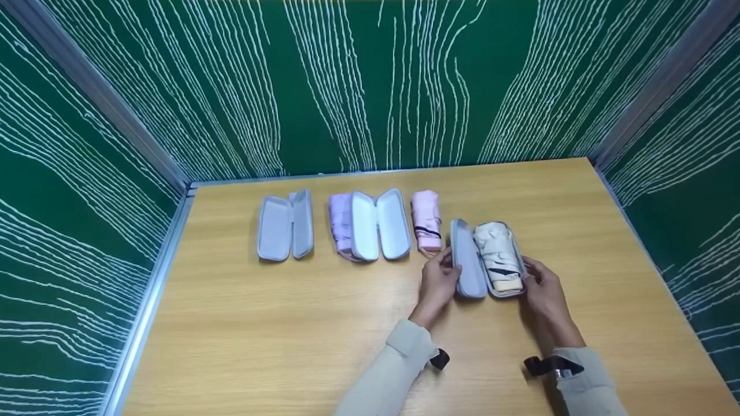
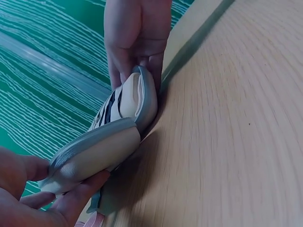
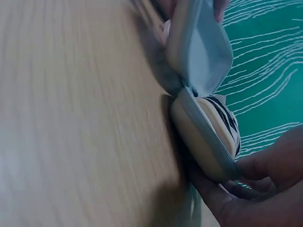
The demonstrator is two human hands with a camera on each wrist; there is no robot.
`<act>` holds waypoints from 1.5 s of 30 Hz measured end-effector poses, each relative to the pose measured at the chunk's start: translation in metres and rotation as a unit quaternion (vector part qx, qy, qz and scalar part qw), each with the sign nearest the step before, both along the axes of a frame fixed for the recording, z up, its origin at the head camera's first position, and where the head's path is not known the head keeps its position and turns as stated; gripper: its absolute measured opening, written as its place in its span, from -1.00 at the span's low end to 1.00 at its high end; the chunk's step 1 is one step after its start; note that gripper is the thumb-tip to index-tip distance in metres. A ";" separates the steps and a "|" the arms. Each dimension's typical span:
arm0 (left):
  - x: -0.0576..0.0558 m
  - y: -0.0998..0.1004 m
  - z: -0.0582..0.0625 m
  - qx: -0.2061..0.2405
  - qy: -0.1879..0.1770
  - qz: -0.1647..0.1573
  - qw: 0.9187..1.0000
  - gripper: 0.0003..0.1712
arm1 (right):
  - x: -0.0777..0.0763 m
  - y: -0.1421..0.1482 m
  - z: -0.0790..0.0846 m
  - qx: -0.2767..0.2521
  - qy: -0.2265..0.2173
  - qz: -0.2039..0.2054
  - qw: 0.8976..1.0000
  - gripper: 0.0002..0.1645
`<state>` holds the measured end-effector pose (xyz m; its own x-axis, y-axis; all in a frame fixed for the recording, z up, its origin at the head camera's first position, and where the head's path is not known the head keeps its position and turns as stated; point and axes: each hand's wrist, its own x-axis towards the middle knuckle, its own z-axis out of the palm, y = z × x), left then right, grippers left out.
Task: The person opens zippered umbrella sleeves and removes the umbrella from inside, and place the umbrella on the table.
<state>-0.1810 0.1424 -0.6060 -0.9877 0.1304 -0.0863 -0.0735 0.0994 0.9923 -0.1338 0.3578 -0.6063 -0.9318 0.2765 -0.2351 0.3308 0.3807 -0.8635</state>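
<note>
A grey zip case (image 1: 469, 268) lies opened out at the right of the row, with a cream folded umbrella (image 1: 498, 254) in its right half. My left hand (image 1: 438, 283) pinches the outer edge of the left half, which tilts up from the table in the left wrist view. On the other side, my right hand (image 1: 543, 292) grips the right half by its outer wall, thumb at the rim and fingers beneath in the right wrist view. Dark bands cross the cream umbrella (image 2: 113, 106). Close by on the left lies a pink folded umbrella (image 1: 426, 216) with a black strap.
Further left, an opened white-lined case (image 1: 365, 228) partly covers a purple folded umbrella (image 1: 340, 219). Another opened grey case (image 1: 275, 228) stands at the far left of the row. Green panels (image 1: 404, 86) with white wavy lines border the wooden table (image 1: 277, 341).
</note>
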 end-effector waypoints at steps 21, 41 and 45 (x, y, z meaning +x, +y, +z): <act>-0.008 0.005 0.001 0.000 0.021 0.021 1.000 -0.46 | -0.016 -0.017 0.009 0.156 0.110 0.069 0.979 -0.33; -0.007 0.003 -0.006 -0.010 0.045 0.004 0.999 -0.45 | -0.030 -0.040 0.000 0.354 0.089 0.063 0.929 -0.17; -0.007 0.002 -0.006 -0.010 0.043 0.004 0.999 -0.46 | -0.034 -0.043 0.000 0.350 0.066 0.056 0.933 -0.22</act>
<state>-0.1875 0.1448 -0.6121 -0.9925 0.1218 -0.0039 0.0108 0.1197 0.9928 -0.1682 0.3143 -0.6060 -0.9722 0.2181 0.0857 0.1631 0.8924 -0.4207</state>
